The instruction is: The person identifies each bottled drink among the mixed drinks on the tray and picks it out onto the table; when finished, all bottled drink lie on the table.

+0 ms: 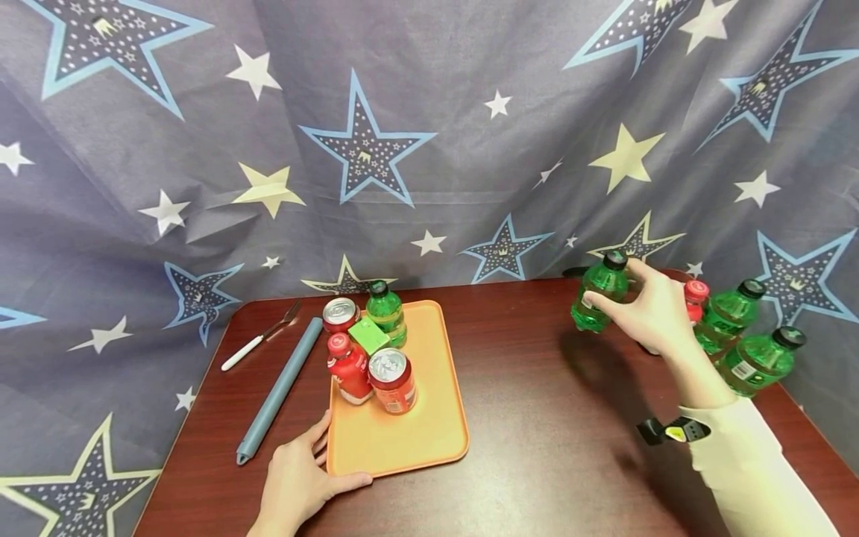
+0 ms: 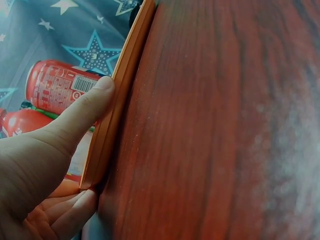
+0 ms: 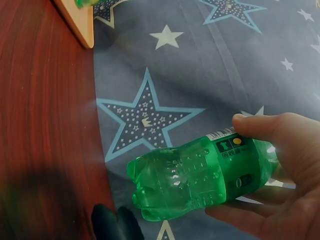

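Note:
My right hand [image 1: 647,309] grips a green soda bottle [image 1: 600,291] with a black cap, thumb on one side and fingers on the other. The bottle is upright above the table and its shadow falls below. At the near left corner of the orange tray [image 1: 429,440], my left hand [image 1: 298,466] pinches the rim, its thumb [image 2: 90,102] along the near edge. On the tray stand a red bottle [image 1: 349,369], a red can [image 1: 394,384] and another green bottle [image 1: 388,313]. A green box [image 1: 369,335] lies among them, beside a dark red can [image 1: 340,313].
Two green bottles [image 1: 728,317] and a red-capped bottle [image 1: 696,298] stand at the right, partly behind my right forearm. Left of the tray lie a grey-blue rod [image 1: 282,388] and a white-handled fork [image 1: 262,335]. A star-patterned cloth [image 1: 429,171] hangs behind the table.

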A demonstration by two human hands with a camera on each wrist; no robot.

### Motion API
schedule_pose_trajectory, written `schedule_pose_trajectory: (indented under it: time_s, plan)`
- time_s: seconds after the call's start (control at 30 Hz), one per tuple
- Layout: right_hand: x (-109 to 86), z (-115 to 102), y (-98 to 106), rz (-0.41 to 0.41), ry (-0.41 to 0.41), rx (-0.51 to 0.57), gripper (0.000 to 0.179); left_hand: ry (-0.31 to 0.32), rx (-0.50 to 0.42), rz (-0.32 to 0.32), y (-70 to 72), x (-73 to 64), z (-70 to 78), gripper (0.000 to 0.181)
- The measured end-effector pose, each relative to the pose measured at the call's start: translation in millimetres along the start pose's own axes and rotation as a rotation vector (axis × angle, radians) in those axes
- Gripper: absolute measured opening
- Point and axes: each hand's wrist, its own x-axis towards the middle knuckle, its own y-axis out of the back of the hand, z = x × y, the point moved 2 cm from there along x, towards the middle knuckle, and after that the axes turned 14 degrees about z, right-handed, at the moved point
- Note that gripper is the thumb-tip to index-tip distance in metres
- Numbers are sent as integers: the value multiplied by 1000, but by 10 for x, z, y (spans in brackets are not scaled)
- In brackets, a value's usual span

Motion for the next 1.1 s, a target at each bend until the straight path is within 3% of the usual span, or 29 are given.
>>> schedule_pose_trajectory:
  time_s: [0.6,0.83,1.1]
  plan:
    - [-129,338,14,-17,-53,-77,44,-4,0,0,-21,10,-15,135]
    - [-198,442,-25,-17,-45,-72,51,6,-2,-6,-14,4,-5,134]
    - [-251,543,-82,-13,-45,-74,48,1,11,-5,-9,0,-10,135]
